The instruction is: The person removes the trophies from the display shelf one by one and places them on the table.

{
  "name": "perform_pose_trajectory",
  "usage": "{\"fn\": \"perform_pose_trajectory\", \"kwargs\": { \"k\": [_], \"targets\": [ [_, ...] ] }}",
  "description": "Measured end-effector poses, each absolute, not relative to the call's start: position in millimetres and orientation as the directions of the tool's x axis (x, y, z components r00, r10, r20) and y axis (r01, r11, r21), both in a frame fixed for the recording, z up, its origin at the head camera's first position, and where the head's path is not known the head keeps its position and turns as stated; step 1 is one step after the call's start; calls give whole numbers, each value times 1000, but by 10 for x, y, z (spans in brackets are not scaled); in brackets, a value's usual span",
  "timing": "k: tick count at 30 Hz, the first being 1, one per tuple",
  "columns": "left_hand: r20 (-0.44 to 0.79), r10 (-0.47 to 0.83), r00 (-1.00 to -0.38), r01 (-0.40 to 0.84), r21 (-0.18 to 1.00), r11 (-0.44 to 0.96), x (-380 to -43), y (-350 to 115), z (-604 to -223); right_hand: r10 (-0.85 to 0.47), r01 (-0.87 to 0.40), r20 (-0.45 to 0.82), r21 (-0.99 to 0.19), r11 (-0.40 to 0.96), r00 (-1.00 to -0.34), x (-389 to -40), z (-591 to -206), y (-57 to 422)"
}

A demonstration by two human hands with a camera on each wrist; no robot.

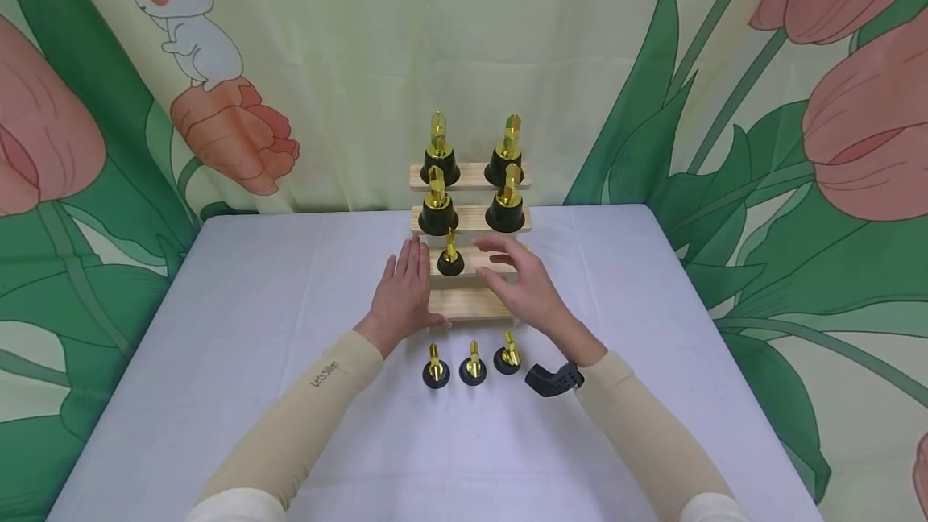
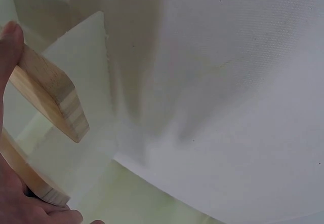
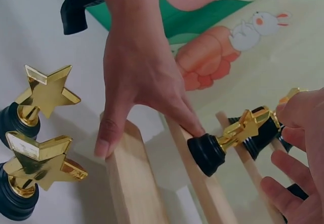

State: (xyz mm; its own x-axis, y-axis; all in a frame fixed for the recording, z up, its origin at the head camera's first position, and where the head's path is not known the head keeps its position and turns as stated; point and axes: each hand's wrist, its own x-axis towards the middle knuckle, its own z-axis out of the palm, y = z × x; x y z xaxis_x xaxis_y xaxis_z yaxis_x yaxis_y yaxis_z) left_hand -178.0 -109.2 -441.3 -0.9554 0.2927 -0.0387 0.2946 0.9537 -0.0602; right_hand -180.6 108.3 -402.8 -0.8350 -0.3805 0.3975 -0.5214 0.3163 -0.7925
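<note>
A stepped display stand (image 1: 471, 306) with pale wooden shelves rises at the middle of the table. My left hand (image 1: 403, 296) lies along its left end, fingers straight and thumb across the front of the lowest shelf. One small gold star trophy (image 1: 451, 264) on a black base stands on the second shelf from the bottom, between my hands. My right hand (image 1: 524, 284) hovers at the right side of that shelf, fingers loosely bent and apart from the trophy. In the right wrist view its fingers (image 3: 293, 168) hold nothing.
Two larger trophies (image 1: 438, 212) stand on the third shelf and two more (image 1: 440, 161) on the top one. Three small trophies (image 1: 473, 369) stand on the white tablecloth (image 1: 290, 280) before the stand. A printed curtain (image 1: 362, 63) hangs behind.
</note>
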Motion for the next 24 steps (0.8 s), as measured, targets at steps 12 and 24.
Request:
{"fn": "perform_pose_trajectory", "kwargs": {
  "k": [12,24],
  "targets": [
    [-38,286,-957,288,-68,955,-1780,-1094,-4412,-397,-488,347,-804,339,-849,-1929,-4013,988],
    [-27,295,-955,296,-68,953,-1781,-1091,-4409,-429,-436,279,-838,329,-859,-2020,-3988,854]
  ]
}}
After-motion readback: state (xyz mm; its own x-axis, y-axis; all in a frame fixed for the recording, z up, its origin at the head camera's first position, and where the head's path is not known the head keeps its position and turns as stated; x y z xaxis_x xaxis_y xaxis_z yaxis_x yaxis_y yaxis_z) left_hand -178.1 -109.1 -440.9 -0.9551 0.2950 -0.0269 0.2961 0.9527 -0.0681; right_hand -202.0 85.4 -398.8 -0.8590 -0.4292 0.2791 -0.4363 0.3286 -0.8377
